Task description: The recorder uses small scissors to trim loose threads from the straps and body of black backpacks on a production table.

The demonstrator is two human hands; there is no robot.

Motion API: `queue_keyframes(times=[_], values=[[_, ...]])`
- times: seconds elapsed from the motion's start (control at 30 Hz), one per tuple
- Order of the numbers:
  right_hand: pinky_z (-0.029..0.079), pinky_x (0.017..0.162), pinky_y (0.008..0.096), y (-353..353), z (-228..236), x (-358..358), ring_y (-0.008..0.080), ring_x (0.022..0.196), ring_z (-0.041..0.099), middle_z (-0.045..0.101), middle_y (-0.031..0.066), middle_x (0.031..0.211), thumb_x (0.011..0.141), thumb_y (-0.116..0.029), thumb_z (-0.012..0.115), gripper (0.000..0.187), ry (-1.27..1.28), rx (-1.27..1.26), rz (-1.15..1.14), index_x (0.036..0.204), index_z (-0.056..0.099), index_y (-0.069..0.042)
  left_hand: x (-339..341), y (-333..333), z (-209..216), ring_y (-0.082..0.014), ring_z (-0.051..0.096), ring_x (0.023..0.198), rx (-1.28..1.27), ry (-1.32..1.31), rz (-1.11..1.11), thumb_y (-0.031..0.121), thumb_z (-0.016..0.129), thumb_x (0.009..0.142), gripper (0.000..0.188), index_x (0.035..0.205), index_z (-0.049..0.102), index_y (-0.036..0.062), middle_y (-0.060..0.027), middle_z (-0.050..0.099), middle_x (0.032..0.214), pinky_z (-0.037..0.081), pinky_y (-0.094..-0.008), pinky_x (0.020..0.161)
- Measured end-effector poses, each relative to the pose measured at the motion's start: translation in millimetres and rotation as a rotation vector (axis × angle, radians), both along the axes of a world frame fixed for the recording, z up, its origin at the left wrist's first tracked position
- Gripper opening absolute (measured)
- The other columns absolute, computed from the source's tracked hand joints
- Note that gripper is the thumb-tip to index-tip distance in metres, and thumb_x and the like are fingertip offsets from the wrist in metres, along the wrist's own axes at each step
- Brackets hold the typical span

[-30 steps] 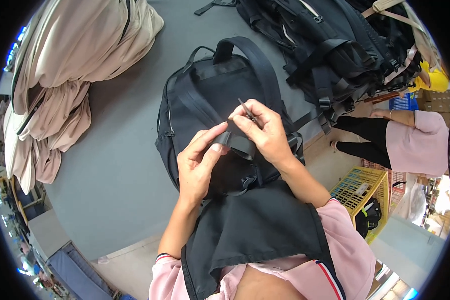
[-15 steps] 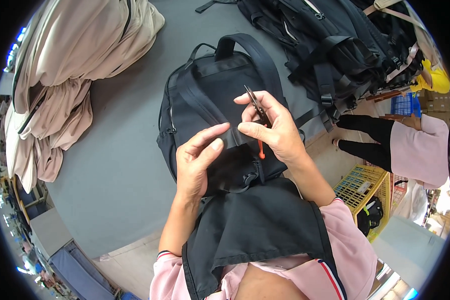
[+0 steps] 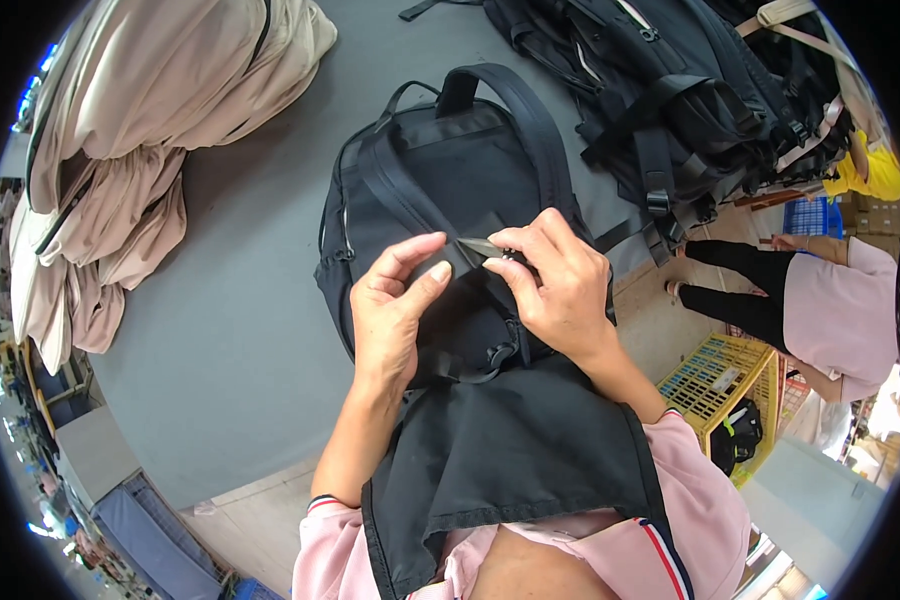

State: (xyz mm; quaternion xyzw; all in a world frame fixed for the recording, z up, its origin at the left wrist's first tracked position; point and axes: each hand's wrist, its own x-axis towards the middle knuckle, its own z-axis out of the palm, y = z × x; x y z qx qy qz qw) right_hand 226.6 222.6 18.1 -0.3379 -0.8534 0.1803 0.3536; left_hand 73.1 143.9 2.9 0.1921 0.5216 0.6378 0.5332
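Note:
A black backpack (image 3: 450, 165) lies on the grey table in front of me, its padded shoulder straps uppermost. My left hand (image 3: 390, 300) is over its lower half, thumb and forefinger closing on a black webbing strap (image 3: 461, 272); the dark fabric makes the exact grip hard to see. In my right hand (image 3: 560, 280) are small thread snips (image 3: 478, 246), their metal blades pointing left toward the left fingertips. The snips' handles are mostly covered by my fingers. A buckle (image 3: 500, 355) rests on a strap near the bag's lower edge.
Piled beige fabric bags (image 3: 160, 90) cover the table's (image 3: 230, 350) far left. More black backpacks (image 3: 670, 100) are heaped at the far right. Beyond the right edge stand a yellow crate (image 3: 720, 385) and a person in a pink top (image 3: 840, 315).
My right hand has turned the snips from pointing away to pointing left, bringing the blades close to the left fingertips. The orange piece at the handles is now hidden. My left hand has barely moved.

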Motion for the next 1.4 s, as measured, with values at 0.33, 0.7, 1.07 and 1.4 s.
queue_keyframes(times=[0.33, 0.7, 1.07, 1.4], values=[[0.037, 0.050, 0.0238, -25, 11, 13, 0.0106, 0.056, 0.040, 0.048, 0.0035, 0.073, 0.066, 0.006, 0.072, 0.030, 0.144, -0.370, -0.003, 0.092, 0.062, -0.005, -87, 47, 44, -0.0161, 0.052, 0.112, 0.081, 0.814, -0.202, 0.018, 0.059, 0.088, 0.037, 0.122, 0.057, 0.0033, -0.0088, 0.058, 0.121, 0.037, -0.0292, 0.098], [0.048, 0.054, 0.0341, -91, 12, 16, 0.0237, 0.062, 0.063, 0.064, 0.0068, 0.071, 0.065, 0.003, 0.059, 0.029, -0.179, -0.348, 0.436, 0.092, 0.063, -0.005, -107, -78, -14, -0.0269, 0.036, 0.121, -0.040, 1.195, -0.829, 0.018, 0.068, 0.074, 0.045, 0.118, 0.058, 0.0082, -0.0074, 0.048, 0.127, 0.029, -0.0417, 0.102], [0.045, 0.058, 0.0247, -134, -32, 11, 0.0138, 0.065, 0.059, 0.061, 0.0057, 0.084, 0.085, -0.007, 0.062, 0.013, 0.137, -0.525, -0.453, 0.095, 0.065, 0.000, -63, -42, -43, -0.0275, 0.051, 0.072, 0.744, 1.129, -0.863, 0.024, 0.069, 0.075, 0.026, 0.076, 0.055, 0.0021, -0.0087, 0.050, 0.072, 0.044, -0.0365, 0.062], [0.047, 0.080, 0.0300, -171, -28, -3, 0.0240, 0.099, 0.055, 0.051, 0.0105, 0.113, 0.069, -0.009, 0.076, 0.040, 0.148, -0.271, -0.553, 0.104, 0.057, -0.004, -9, -40, -32, -0.0271, 0.048, 0.061, 0.496, 0.865, -0.625, 0.020, 0.066, 0.081, 0.025, 0.074, 0.052, 0.0010, -0.0103, 0.047, 0.065, 0.041, -0.0334, 0.055]])
